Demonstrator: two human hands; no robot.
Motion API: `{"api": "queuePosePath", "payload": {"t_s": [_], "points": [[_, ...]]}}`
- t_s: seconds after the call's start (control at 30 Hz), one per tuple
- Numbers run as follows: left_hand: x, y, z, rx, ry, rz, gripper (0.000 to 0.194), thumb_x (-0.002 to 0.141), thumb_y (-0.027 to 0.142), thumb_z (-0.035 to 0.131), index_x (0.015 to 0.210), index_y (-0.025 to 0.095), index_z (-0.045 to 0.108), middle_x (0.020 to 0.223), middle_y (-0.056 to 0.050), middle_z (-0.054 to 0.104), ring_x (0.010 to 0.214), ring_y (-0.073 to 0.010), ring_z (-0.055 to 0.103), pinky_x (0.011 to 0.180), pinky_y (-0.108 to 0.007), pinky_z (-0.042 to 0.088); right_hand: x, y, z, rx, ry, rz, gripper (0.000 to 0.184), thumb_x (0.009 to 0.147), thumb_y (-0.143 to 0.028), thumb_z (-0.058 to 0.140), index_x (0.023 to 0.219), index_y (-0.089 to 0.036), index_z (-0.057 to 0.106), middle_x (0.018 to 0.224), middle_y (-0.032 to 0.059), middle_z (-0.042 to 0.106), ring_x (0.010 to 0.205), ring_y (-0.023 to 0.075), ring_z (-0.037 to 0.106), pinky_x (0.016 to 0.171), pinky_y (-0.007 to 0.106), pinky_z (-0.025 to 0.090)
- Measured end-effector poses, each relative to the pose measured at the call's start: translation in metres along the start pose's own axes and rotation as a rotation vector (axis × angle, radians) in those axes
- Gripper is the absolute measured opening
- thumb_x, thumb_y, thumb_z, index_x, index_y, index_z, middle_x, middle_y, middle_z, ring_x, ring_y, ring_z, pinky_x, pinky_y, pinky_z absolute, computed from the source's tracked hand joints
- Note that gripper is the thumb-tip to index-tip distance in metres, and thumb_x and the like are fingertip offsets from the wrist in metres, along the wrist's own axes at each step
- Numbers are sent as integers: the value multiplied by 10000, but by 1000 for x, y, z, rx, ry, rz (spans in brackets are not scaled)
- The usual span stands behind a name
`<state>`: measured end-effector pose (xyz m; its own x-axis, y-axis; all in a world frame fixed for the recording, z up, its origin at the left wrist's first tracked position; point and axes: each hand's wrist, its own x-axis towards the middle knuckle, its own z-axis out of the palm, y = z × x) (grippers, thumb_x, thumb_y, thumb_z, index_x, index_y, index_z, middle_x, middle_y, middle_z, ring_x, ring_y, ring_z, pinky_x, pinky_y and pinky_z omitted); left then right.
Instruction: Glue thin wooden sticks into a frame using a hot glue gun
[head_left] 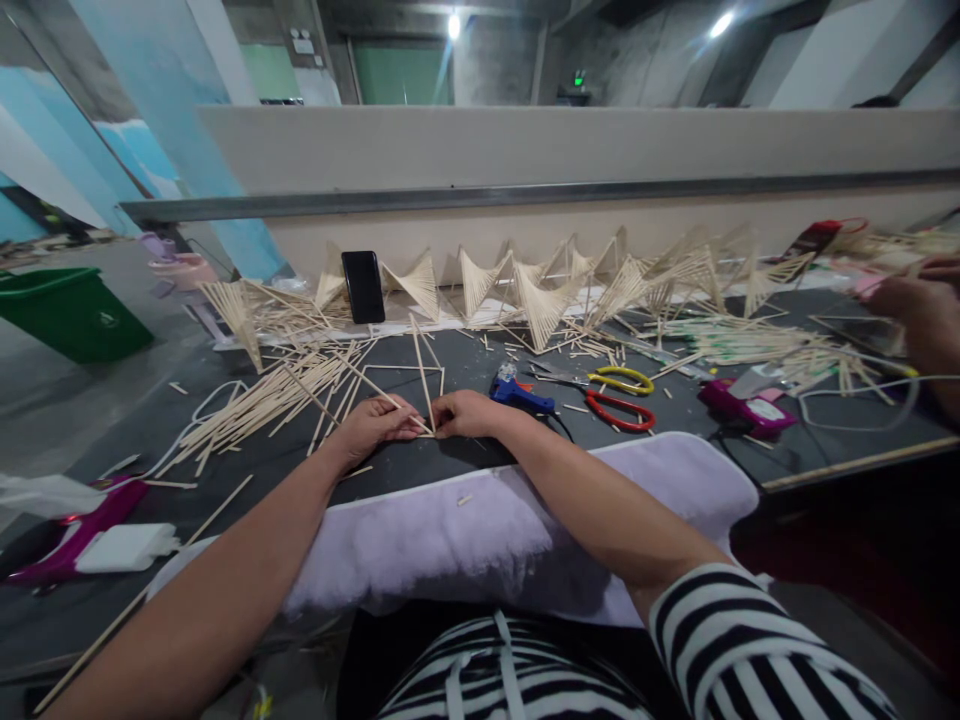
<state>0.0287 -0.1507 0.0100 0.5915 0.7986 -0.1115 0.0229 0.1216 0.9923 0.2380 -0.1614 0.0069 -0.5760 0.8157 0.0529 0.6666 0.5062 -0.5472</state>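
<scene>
Just beyond the near edge of the dark table, a small frame of thin wooden sticks [418, 355] stands between my hands, with two sticks rising to a point. My left hand [379, 425] is closed around the frame's near left side, fingers pinched on its sticks. At the near corner my right hand [463, 413] pinches the base of an upright stick; its fingertips are partly hidden. A blue glue gun [523, 390] lies right of my right hand. Scissors [621, 395] with one yellow and one red handle lie beyond it. Left of the frame spreads a pile of loose sticks [262, 405].
Fan-shaped stick models [540, 295] line the back, beside a black phone [363, 287]. Magenta devices lie at right [750, 410] and left [82, 530]. Lavender plush cloth [435, 545] covers the front edge. Another person's hand [915, 300] is at right. A green bin [75, 315] stands left.
</scene>
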Motion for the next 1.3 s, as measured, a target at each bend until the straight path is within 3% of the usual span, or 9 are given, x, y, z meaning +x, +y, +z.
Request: {"api": "queuePosePath", "payload": {"t_s": [1.3], "points": [[-2,2,2,9,3,-4,263,702,340,632,836,122,571,791,-74,679,760,-175,649,733,-302,516,-1,0,-1,10,-5,-15,190,652,-271,614,822,-190,636,700,-45,602,611,79,495,531,174,283]]}}
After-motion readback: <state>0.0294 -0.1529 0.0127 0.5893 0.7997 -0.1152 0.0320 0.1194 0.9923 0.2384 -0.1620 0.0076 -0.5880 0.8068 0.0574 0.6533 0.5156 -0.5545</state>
